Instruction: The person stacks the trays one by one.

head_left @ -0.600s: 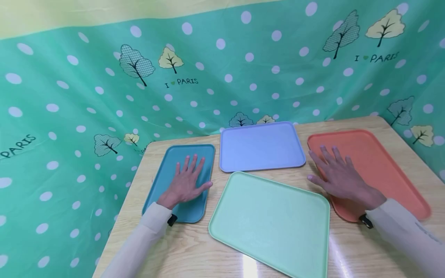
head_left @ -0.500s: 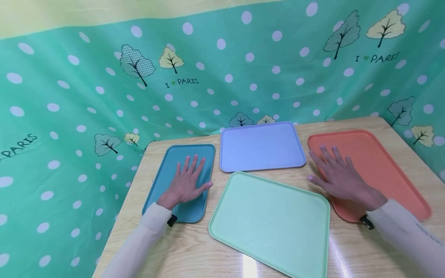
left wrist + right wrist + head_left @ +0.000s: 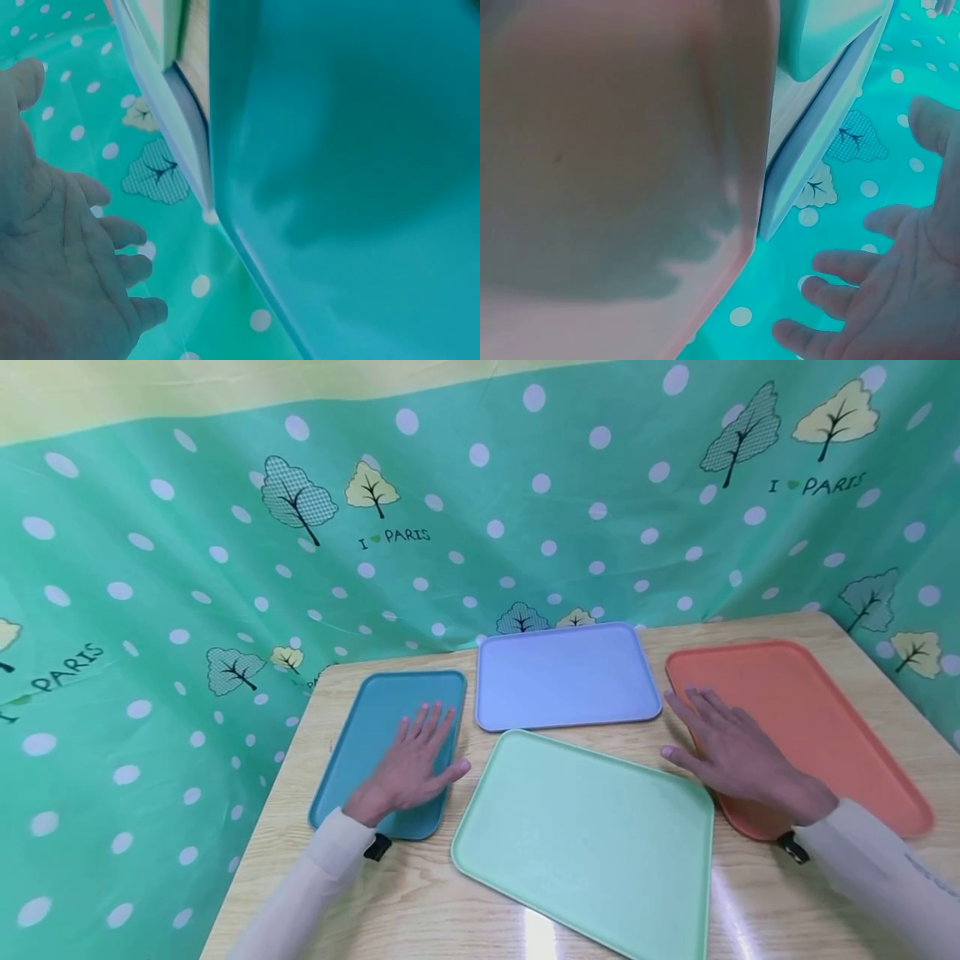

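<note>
From the head view, I see my left hand point(image 3: 408, 768) over the blue tray point(image 3: 367, 735), with its thumb poking out past the tray's side. My right hand point(image 3: 735, 756) is over the red tray point(image 3: 817, 735), on the side nearest the middle. Both hands are wide, with long fingers and thumbs stuck out. The purple tray point(image 3: 566, 677) sits at the back, between the blue and red ones. The green tray point(image 3: 585, 843) is closer to me and turned a bit (its far corner is right by the purple one, but I can't tell if they touch). All four trays lie on the wooden table point(image 3: 420, 902).

From the left wrist, I see my palm and straight-ish fingers, apart from the blue tray, which has a dark shadow point(image 3: 360, 150) on it.

From the right wrist, my palm is apart from the red tray, and my fingers are spread.
</note>
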Tool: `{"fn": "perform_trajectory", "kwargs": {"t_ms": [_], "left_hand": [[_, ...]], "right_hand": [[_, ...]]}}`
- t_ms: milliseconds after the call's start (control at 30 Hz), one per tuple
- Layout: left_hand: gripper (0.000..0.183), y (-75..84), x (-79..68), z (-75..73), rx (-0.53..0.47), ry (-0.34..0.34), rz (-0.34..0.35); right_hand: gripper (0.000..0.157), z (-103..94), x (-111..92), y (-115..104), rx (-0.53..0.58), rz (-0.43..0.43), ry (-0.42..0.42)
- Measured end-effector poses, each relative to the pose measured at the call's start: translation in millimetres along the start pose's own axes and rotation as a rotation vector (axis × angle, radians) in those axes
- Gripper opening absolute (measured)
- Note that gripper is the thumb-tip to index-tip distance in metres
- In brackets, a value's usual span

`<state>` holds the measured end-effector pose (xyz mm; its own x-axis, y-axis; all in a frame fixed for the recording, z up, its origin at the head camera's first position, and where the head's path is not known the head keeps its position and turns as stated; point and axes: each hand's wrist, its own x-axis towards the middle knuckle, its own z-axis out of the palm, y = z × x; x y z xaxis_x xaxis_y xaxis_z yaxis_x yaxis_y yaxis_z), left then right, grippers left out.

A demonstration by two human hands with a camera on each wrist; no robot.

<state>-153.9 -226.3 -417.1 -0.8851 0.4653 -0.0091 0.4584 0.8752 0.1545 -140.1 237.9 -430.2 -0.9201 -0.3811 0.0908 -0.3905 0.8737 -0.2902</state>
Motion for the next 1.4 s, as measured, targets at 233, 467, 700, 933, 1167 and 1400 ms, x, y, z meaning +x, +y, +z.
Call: {"fn": "perform_trajectory", "kwargs": {"t_ms": [233, 467, 700, 933, 1167, 1400], "left_hand": [[0.078, 10.6, -6.5, 5.7, -0.053, 0.021, 0.021], [0.078, 18.3, -14.6, 10.8, -0.114, 0.058, 0.046], [0.079, 25.7, -18.5, 15.7, -0.183, 0.054, 0.007], [0.077, 32.8, -20.7, 19.1, -0.236, 0.037, 0.000], [0.076, 38.9, -21.6, 20.5, -0.235, 0.014, -0.009], [0.067, 40.4, -21.4, 24.7, -0.220, 0.023, 0.038]], "right_hand": [[0.084, 2.6, 1, -4, -0.017, -0.042, 0.037], [0.086, 6.7, 3, -7, -0.005, -0.041, 0.051], [0.086, 8.2, 4, -11, 0.009, -0.003, 0.006], [0.078, 9.7, 6, -15, 0.000, 0.015, -0.019], [0.062, 13.1, 7, -15, -0.003, -0.059, 0.023], [0.056, 15.3, 9, -16, 0.015, -0.071, -0.009]]}}
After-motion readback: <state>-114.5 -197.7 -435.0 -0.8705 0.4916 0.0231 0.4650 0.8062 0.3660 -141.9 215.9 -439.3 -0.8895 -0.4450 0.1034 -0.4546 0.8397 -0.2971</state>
